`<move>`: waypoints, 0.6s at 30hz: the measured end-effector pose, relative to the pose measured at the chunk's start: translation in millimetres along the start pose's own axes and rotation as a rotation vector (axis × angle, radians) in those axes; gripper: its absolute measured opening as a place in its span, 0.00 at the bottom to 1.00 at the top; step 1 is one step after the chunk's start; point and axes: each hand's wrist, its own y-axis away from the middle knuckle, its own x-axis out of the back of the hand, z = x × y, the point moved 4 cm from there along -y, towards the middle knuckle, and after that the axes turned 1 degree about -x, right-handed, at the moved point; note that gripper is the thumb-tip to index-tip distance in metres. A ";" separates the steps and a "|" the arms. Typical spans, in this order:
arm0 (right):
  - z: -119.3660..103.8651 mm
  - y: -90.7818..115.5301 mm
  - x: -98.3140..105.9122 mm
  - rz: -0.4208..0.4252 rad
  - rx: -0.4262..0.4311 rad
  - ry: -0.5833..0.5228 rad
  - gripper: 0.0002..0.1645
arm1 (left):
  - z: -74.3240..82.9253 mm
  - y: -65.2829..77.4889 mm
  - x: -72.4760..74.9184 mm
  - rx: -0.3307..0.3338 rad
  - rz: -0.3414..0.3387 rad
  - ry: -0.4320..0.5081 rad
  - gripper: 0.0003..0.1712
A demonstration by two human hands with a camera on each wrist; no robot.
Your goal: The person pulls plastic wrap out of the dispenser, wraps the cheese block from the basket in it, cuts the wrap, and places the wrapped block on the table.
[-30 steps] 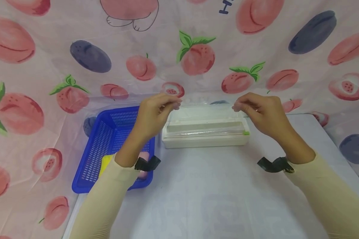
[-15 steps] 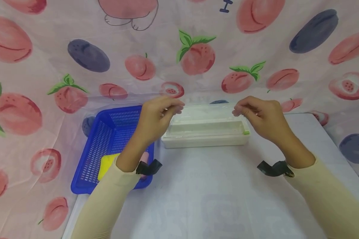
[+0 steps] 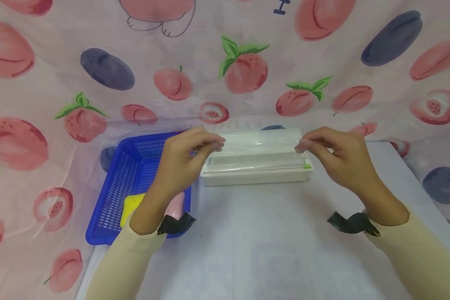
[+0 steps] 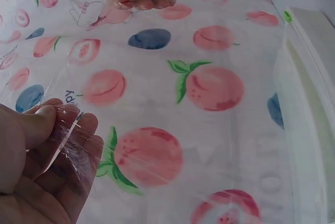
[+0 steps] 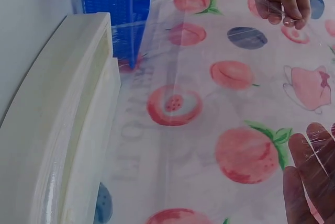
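A white cling film dispenser (image 3: 255,178) stands on the table, its lid raised at the back and a green slider (image 3: 306,166) at its right end. Clear cling film (image 3: 262,143) stretches above it between two hands. My left hand (image 3: 183,162) pinches one corner of the film between thumb and fingers; the left wrist view shows the film crumpled over those fingers. At the other corner, my right hand (image 3: 339,158) pinches the film too. In the right wrist view, a strip of film runs back towards the dispenser. The film's exact outline is hard to make out.
A blue plastic basket (image 3: 105,196) stands left of the dispenser, partly behind my left forearm. In it lie a yellow item (image 3: 130,205) and a pink item (image 3: 177,205). A fruit-patterned cloth (image 3: 247,108) hangs behind the white table (image 3: 255,233).
Both hands have come lower in the head view, nearer the body, and slightly farther apart, drawing the cling film with them. The dispenser and basket have stayed in place.
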 end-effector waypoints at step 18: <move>-20.9 22.5 10.4 0.050 0.129 -0.043 0.27 | 34.6 15.8 9.0 -0.087 -0.042 -0.013 0.09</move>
